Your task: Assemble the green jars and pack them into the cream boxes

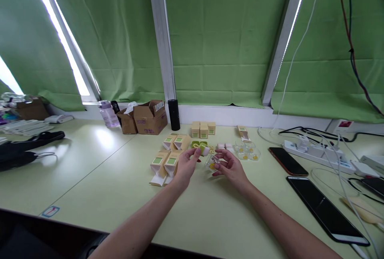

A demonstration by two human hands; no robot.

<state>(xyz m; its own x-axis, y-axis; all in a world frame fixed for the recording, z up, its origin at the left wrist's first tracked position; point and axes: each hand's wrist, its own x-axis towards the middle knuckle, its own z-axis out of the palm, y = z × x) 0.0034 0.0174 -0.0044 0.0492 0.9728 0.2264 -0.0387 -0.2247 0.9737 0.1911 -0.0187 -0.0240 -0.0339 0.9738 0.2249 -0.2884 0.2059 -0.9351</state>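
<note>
Between the fingertips of my left hand point(186, 167) is a small green and white piece point(205, 149), its exact kind unclear. Pinched in my right hand point(232, 169) is a clear plastic cup-like piece point(211, 164) with a yellow spot. The two pieces are close together above the table. Several small tan boxes point(160, 159) with green labels stand left of my left hand, some with flaps open. Behind my hands lie green pieces point(195, 144) and pinkish-white pieces point(221, 145). More clear plastic pieces point(249, 151) with yellow spots rest beyond my right hand.
Closed tan boxes point(204, 129) and one open box point(243, 133) stand near the wall. Further left are a black cylinder point(173, 115), brown cartons point(151, 117) and a purple bottle point(108, 114). Rightward lie two phones point(325, 209), a power strip point(319, 157) and loose cables.
</note>
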